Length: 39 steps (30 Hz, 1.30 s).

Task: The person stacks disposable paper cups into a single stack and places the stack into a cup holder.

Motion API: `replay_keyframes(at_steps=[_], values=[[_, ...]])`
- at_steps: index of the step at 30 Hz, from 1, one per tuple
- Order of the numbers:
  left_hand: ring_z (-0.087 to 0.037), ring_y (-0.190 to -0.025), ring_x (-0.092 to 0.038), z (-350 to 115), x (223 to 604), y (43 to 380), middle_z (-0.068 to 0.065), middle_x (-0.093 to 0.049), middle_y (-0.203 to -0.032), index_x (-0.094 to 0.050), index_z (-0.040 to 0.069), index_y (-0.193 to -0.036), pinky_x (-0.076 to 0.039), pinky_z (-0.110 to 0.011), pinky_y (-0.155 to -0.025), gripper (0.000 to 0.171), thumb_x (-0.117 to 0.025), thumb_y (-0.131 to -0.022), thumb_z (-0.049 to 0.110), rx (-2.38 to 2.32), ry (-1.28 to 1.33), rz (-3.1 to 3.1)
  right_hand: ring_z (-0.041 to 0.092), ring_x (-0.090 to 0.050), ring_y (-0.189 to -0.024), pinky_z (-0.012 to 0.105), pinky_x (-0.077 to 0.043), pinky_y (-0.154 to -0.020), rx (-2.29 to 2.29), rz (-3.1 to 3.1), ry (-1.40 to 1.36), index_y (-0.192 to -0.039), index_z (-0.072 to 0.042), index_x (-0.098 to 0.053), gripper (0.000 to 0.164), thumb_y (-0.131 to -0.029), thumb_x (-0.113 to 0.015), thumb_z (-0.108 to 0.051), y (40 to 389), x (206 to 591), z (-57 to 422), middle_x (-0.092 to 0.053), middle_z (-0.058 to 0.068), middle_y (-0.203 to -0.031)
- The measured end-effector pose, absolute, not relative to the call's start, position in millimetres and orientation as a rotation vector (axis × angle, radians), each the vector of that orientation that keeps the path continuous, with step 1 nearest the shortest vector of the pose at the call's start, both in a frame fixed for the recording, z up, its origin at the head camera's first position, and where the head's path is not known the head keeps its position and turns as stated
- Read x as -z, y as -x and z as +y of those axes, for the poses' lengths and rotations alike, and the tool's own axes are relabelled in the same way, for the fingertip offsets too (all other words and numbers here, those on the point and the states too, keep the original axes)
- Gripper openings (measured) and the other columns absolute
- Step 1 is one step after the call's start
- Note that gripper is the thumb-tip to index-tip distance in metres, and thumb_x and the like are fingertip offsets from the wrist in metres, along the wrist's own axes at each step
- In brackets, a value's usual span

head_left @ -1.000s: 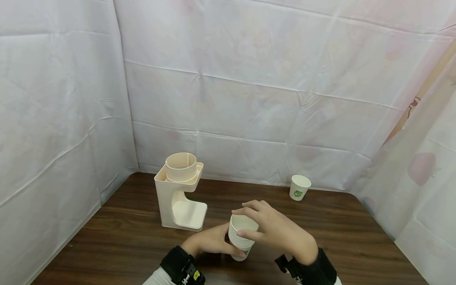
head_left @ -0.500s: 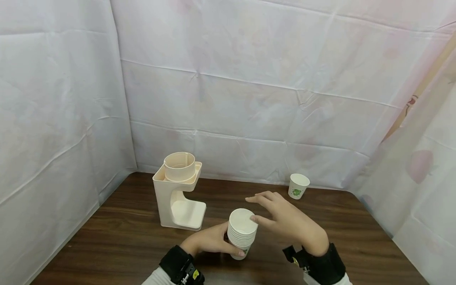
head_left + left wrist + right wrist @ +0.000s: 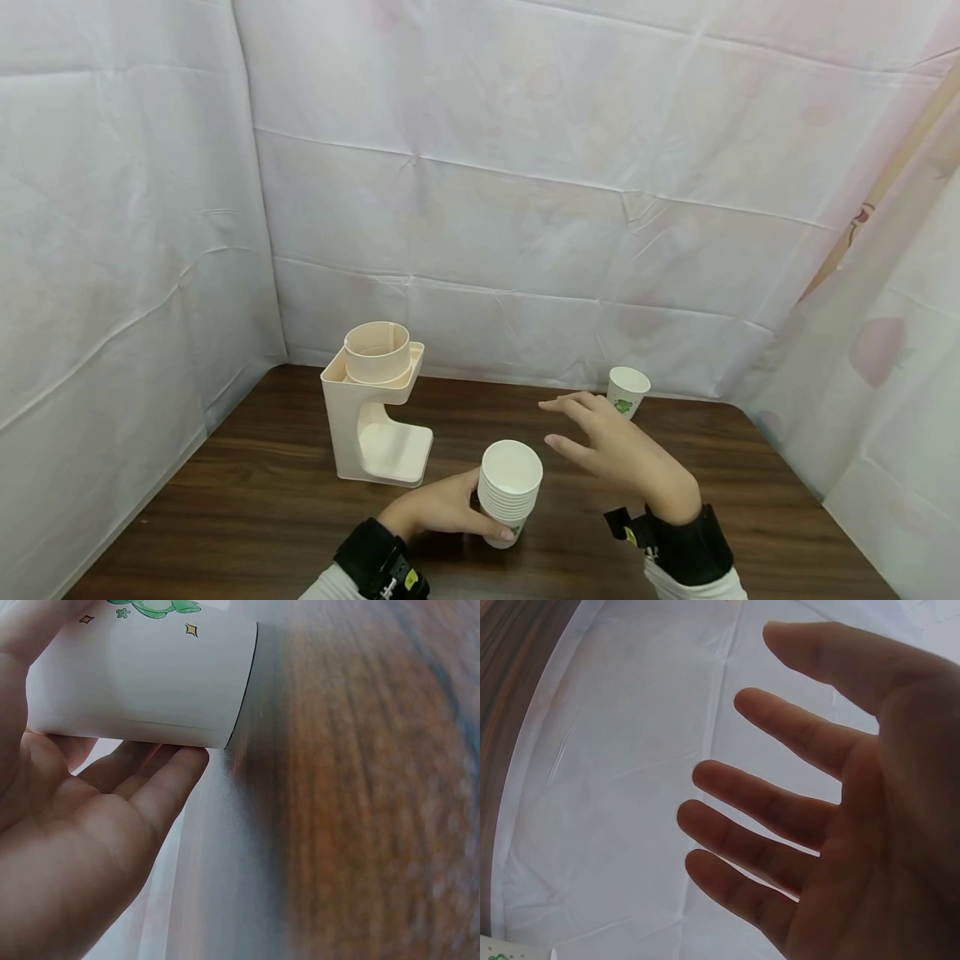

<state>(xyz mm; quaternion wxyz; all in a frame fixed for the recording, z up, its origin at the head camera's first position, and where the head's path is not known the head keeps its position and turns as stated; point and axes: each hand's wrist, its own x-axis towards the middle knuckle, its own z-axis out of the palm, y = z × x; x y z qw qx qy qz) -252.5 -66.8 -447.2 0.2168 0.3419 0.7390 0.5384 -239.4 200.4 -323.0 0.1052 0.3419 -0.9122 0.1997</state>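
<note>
A stack of white paper cups [image 3: 512, 483] stands near the front of the wooden table, its lowest cup printed with a green picture. My left hand [image 3: 452, 505] grips the stack low down from the left, thumb across the front. In the left wrist view the fingers curl about the printed bottom cup [image 3: 150, 682], close above the table. To the right of the stack, my right hand [image 3: 618, 446] hovers apart from it with nothing in it. The right wrist view shows that palm [image 3: 885, 847] with its fingers spread and loosely extended.
A cream cup dispenser [image 3: 375, 408] with a round tube on top and a flat foot stands left of the stack. One single paper cup [image 3: 627, 390] stands at the back right, partly behind my right hand. White curtains [image 3: 480, 192] enclose the table [image 3: 247, 500].
My right hand has moved off the rim of the stack, going right and away, and carries nothing. The left hand has kept its grip on the stack in the same place.
</note>
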Motion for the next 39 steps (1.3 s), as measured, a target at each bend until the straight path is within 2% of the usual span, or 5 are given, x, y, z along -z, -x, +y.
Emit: replay_keyframes(at_steps=[13,20,26,39], values=[[-0.011,-0.119,-0.055,-67,445,250,0.011,-0.062,-0.124,-0.047,0.026,-0.14,-0.037,-0.038,-0.104,0.071,-0.086,-0.081,0.022,-1.492,-0.927,2.068,0.036,-0.055,-0.118,0.056,-0.044,-0.096,-0.517,-2.606,-0.85,-0.13,-0.01,-0.063,0.036,-0.097,-0.069,-0.023,264,336,226,-0.061,0.011,-0.126],[-0.011,-0.12,-0.055,-67,444,250,0.01,-0.062,-0.124,-0.047,0.027,-0.14,-0.036,-0.039,-0.105,0.071,-0.085,-0.082,0.021,-1.496,-0.933,2.055,0.038,-0.058,-0.11,0.056,-0.046,-0.091,-0.449,-2.558,-0.792,-0.128,-0.008,-0.064,0.034,-0.096,-0.069,-0.02,278,341,241,-0.063,0.014,-0.121],[-0.011,-0.12,-0.054,-68,445,249,0.01,-0.061,-0.125,-0.046,0.025,-0.141,-0.038,-0.036,-0.104,0.071,-0.085,-0.082,0.022,-1.484,-0.952,2.063,0.039,-0.056,-0.118,0.057,-0.045,-0.095,-0.414,-2.516,-0.771,-0.128,-0.007,-0.064,0.034,-0.095,-0.069,-0.017,292,349,253,-0.064,0.015,-0.123],[-0.01,-0.12,-0.055,-67,442,249,0.01,-0.061,-0.125,-0.046,0.023,-0.141,-0.037,-0.034,-0.105,0.07,-0.084,-0.083,0.02,-1.488,-0.963,2.05,0.044,-0.048,-0.124,0.062,-0.038,-0.099,-0.452,-2.529,-0.65,-0.132,-0.005,-0.06,0.035,-0.099,-0.064,-0.016,315,368,278,-0.057,0.023,-0.13]])
